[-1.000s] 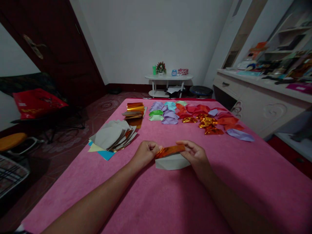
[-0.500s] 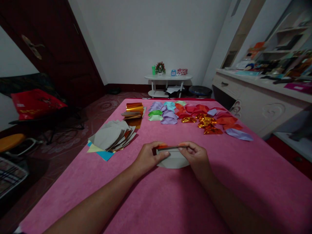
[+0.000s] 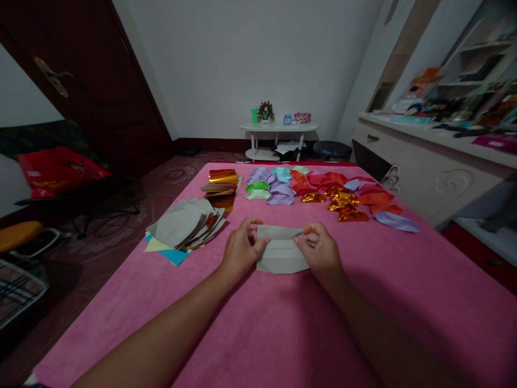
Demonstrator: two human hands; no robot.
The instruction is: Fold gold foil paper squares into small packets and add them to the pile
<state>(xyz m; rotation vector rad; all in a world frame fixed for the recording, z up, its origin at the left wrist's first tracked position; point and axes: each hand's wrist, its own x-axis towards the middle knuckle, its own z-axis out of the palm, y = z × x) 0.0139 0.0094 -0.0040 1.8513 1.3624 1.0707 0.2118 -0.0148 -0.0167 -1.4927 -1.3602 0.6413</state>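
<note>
A sheet of greyish paper [image 3: 283, 261] with creases running across it is held just above the pink tablecloth [image 3: 258, 334], its upper flap raised. My left hand [image 3: 241, 247] is closed on its left edge, thumb on the near face. At the upper right, my right hand [image 3: 322, 251] pinches the sheet between thumb and fingers. Left of my hands lies a fanned stack of grey-backed sheets [image 3: 177, 223], with blue paper [image 3: 176, 256] and pale yellow paper sticking out beneath. The underside of the held sheet is hidden.
Gold foil paper [image 3: 223, 177] is stacked beyond the grey pile. Folded paper pieces in purple [image 3: 280, 193], green, red and shiny gold [image 3: 343, 200] cover the table's far right part. A white side table [image 3: 278, 128] stands by the wall, a dresser [image 3: 436, 167] to the right.
The upper part of the paper, folded over with an orange strip showing at its edge, is now opened up and shows its grey face. Both hands have shifted slightly with it.
</note>
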